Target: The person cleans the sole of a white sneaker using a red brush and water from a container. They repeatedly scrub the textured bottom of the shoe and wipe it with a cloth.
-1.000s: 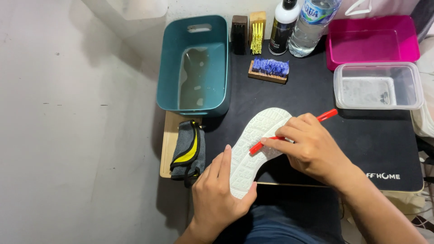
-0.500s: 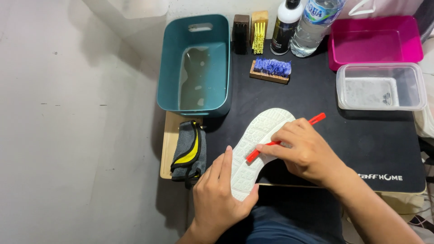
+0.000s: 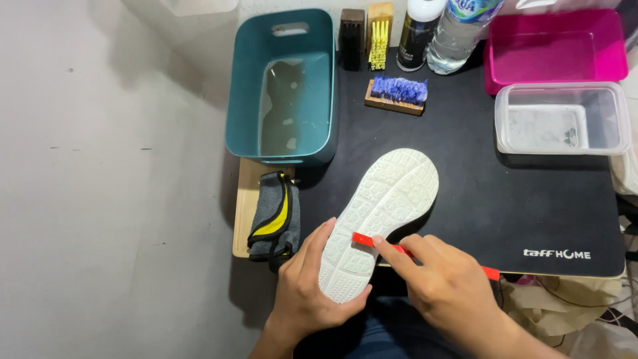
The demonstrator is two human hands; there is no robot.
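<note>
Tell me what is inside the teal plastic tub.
The teal plastic tub holds murky water with a few small pale specks floating on it. The bottom under the water cannot be seen clearly, so I cannot tell if anything lies sunk there.

Top centre of frame: dark bottle with white cap (image 3: 419,30), plain cylinder, label not legible. Just right of it, touching: clear plastic water bottle (image 3: 458,33) with a blue label band at its top. Lower right: white printed logo (image 3: 556,254) on black mat (image 3: 531,193).
</note>
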